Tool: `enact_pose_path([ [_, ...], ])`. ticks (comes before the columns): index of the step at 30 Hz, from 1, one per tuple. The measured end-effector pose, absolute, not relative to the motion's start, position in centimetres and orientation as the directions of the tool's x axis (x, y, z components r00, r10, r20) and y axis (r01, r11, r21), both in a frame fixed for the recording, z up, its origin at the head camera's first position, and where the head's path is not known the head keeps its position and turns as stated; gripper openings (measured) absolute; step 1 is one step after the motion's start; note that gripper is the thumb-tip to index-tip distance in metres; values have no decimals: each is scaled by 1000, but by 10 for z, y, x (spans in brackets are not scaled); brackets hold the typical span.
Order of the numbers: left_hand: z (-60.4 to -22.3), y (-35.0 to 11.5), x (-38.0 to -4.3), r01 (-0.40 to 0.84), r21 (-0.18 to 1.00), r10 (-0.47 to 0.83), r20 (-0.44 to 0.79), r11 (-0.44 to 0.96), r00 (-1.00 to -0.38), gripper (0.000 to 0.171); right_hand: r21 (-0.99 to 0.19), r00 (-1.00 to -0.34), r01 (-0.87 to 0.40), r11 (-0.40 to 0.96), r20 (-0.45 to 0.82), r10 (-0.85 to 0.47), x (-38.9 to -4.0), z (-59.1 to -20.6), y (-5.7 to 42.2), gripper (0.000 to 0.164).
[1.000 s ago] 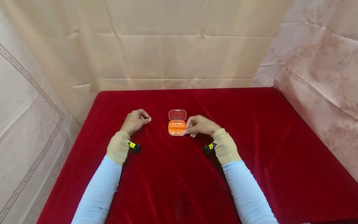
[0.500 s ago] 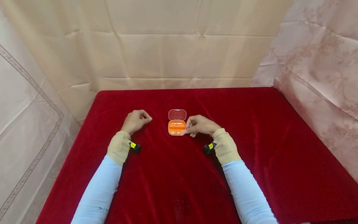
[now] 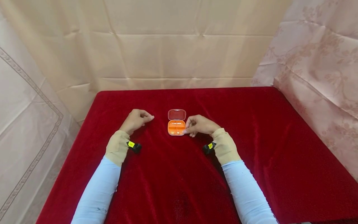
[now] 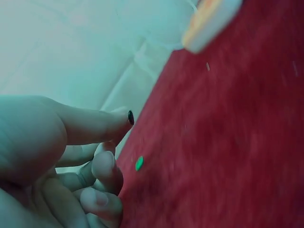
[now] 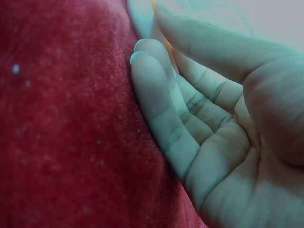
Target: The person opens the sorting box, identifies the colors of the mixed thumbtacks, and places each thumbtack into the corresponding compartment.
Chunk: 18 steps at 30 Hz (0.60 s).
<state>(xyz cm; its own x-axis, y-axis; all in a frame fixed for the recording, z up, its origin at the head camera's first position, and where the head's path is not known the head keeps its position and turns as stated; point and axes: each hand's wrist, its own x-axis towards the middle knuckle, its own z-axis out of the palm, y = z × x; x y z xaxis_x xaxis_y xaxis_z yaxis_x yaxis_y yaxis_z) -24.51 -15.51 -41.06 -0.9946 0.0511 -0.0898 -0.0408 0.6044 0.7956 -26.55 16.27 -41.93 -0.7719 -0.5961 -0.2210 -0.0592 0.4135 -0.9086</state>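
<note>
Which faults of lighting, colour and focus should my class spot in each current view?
Head view: a white glint on the orange pill box, otherwise fairly even light; left wrist view: blue-green cast, with the box and the red velvet cloth blurred; right wrist view: top right corner washed out, dark shadow on the cloth along the right grip.

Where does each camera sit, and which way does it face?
Head: on the head, facing forward and down at orange box, red cloth, left hand, right hand and sleeves.
Left wrist: worn there, facing past only the left hand to cloth and box.
Right wrist: worn there, facing past only the right hand to cloth and box.
Head and left wrist share the left hand.
</note>
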Motion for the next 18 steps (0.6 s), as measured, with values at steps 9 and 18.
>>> enact_pose_path([
  [9, -404, -147, -242, -38, 902, 149, -112, 429, -982, 35, -911, -770, -62, 408, -217, -600, -264, -418, 162, 27],
  [18, -406, -147, -243, -100, 964, 221, -157, 248, -963, 39, -907, -772, -71, 415, -213, -599, -264, -417, 164, 29],
])
